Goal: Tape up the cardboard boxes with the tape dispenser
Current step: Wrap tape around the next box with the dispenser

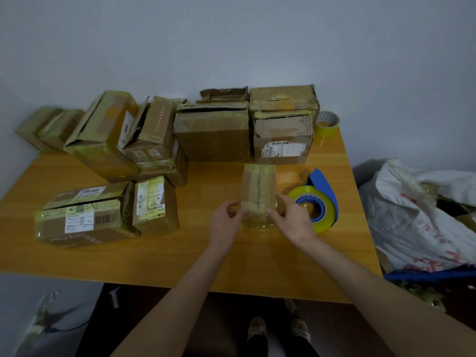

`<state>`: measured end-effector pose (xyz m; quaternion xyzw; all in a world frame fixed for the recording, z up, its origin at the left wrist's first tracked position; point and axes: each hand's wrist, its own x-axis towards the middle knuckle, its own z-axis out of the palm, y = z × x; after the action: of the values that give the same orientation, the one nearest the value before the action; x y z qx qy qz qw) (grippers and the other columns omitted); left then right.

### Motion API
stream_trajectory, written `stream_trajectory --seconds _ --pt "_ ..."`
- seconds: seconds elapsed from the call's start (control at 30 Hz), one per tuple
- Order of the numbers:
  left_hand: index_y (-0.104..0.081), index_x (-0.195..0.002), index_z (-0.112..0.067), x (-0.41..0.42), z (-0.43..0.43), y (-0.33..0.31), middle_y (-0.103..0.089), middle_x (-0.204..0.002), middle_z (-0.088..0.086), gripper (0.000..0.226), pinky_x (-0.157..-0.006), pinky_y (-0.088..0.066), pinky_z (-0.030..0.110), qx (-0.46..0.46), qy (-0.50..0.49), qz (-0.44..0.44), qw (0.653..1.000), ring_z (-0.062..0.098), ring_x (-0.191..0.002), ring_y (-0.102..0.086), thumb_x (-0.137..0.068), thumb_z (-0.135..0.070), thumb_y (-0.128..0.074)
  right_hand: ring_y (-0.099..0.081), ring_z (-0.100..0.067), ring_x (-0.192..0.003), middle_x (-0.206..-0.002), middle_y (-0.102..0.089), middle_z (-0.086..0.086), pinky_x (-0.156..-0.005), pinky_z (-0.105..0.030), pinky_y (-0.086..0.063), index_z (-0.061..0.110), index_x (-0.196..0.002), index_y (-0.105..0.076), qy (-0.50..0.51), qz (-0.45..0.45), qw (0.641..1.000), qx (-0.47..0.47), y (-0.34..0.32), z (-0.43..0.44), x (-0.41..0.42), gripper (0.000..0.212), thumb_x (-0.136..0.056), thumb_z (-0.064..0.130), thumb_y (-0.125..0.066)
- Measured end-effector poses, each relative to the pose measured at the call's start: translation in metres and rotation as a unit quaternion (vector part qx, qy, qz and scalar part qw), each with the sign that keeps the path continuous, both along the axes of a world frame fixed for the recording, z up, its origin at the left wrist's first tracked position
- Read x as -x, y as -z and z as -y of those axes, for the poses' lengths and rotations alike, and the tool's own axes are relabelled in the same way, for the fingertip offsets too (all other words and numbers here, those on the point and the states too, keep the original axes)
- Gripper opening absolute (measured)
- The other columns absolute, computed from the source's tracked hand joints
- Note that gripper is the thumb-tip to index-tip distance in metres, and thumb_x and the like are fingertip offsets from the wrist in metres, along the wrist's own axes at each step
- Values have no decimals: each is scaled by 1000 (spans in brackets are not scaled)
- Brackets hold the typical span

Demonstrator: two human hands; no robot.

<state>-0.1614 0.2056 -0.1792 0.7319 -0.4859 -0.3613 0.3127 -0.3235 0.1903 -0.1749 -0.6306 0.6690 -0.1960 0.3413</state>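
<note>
A small cardboard box (258, 188) with a taped centre seam lies in the middle of the wooden table (180, 253). My left hand (224, 222) pinches its near left corner, and my right hand (291, 220) grips its near right corner. A strip of clear tape hangs over the box's near end. The blue tape dispenser (318, 202) with a yellowish roll rests on the table just right of the box, partly behind my right hand. Neither hand holds it.
Several taped cardboard boxes (213, 135) are stacked along the wall and on the table's left side (87, 215). A spare tape roll (327, 124) sits at the back right corner. A white plastic bag (417, 215) of scraps stands right of the table.
</note>
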Motion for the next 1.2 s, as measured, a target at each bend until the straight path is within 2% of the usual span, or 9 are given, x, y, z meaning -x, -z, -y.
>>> stream_trajectory --seconds 0.2,0.37,0.5,0.6,0.7,0.9,1.03,1.1,1.2 --pt "-60 -110 -13 0 6 3 -67 -87 -1 24 -61 -47 14 10 3 -3 1000 9 -78 -63 -87 -18 -68 -66 -17 -88 -94 -71 -3 -82 -31 -55 19 -147 -38 7 -16 1000 17 4 5 -5 63 -91 23 -66" --pt "-55 -98 -19 -6 7 4 -57 -79 -8 17 -58 -41 12 16 52 122 991 3 -70 -54 -88 -22 -67 -66 -24 -95 -103 -71 -5 -81 -38 -55 23 -145 -44 -62 -92 993 29 9 7 -6 58 -91 32 -65" --pt "-53 -109 -14 -7 14 4 -55 -102 -3 39 -72 -44 21 22 103 219 970 9 -86 -53 -82 -34 -72 -65 -23 -91 -104 -68 -1 -68 -35 -53 24 -134 -43 -105 -216 969 54 -1 11 -3 55 -89 50 -61" --pt "-42 -127 -11 -5 21 3 -59 -116 4 64 -78 -48 24 15 143 194 970 16 -98 -60 -78 -33 -77 -65 -23 -86 -103 -65 -1 -63 -35 -50 21 -126 -37 -129 -261 955 57 -3 15 -6 55 -89 57 -56" --pt "-30 -146 -11 -7 30 4 -64 -118 9 84 -84 -51 29 28 202 222 953 22 -101 -64 -78 -33 -75 -65 -23 -86 -103 -65 -1 -64 -33 -50 19 -126 -33 -142 -246 957 56 4 15 -9 54 -91 54 -56" --pt "-28 -149 -16 -14 28 15 -65 -116 10 85 -87 -55 35 36 200 211 956 20 -99 -65 -79 -25 -74 -65 -26 -93 -109 -66 -6 -74 -40 -57 21 -126 -33 -150 -166 975 0 11 16 -1 49 -91 33 -65" --pt "-47 -137 -14 -14 27 3 -65 -119 4 51 -71 -50 9 -7 193 121 974 6 -91 -58 -89 -15 -64 -64 -18 -65 -89 -67 1 -49 -31 -49 24 -128 -35 -84 -114 990 -6 5 18 -2 49 -93 54 -50" --pt "-57 -126 -13 -9 29 1 -67 -107 3 34 -57 -42 8 -32 167 110 979 7 -79 -57 -96 -28 -53 -64 -21 -65 -86 -66 -2 -49 -30 -46 20 -135 -30 -34 -117 992 -20 5 22 -9 59 -94 58 -46" --pt "-61 -117 -11 -3 33 1 -65 -98 2 37 -62 -43 16 -59 126 92 986 10 -75 -55 -96 -40 -52 -62 -21 -69 -89 -65 -5 -50 -31 -45 13 -141 -28 -6 -110 992 -58 14 21 -21 68 -94 59 -45"
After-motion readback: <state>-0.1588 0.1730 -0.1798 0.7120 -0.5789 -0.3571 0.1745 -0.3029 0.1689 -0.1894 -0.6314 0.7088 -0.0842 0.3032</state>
